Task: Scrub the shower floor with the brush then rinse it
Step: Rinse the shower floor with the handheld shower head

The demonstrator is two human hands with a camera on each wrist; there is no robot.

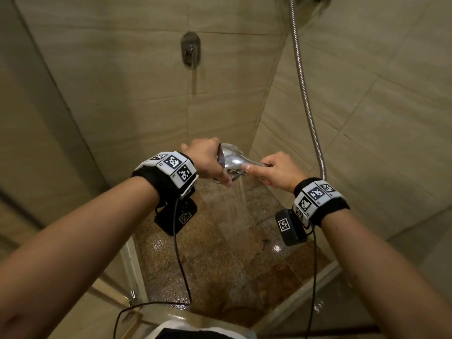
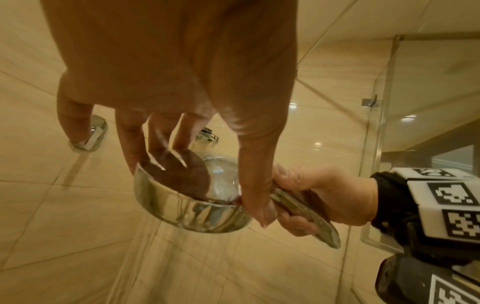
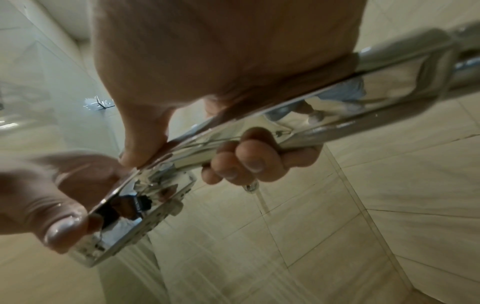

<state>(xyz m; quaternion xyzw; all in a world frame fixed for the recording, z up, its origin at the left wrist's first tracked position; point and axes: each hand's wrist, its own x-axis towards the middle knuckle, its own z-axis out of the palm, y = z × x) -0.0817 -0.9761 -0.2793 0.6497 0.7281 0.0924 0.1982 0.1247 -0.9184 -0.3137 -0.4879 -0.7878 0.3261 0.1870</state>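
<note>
In the head view both hands hold a chrome shower head (image 1: 232,157) over the speckled brown shower floor (image 1: 220,253). My left hand (image 1: 212,165) grips the round spray head, fingers over its back and thumb on the rim (image 2: 187,209). My right hand (image 1: 274,170) is wrapped round the handle (image 3: 298,115). Water streams (image 1: 238,204) down from the head onto the wet floor. No brush is in view.
A metal hose (image 1: 303,89) runs up the right wall from the handle. A chrome mixer valve (image 1: 190,51) sits on the beige tiled back wall. A glass panel edge (image 1: 132,265) borders the floor on the left and another (image 1: 318,282) on the right.
</note>
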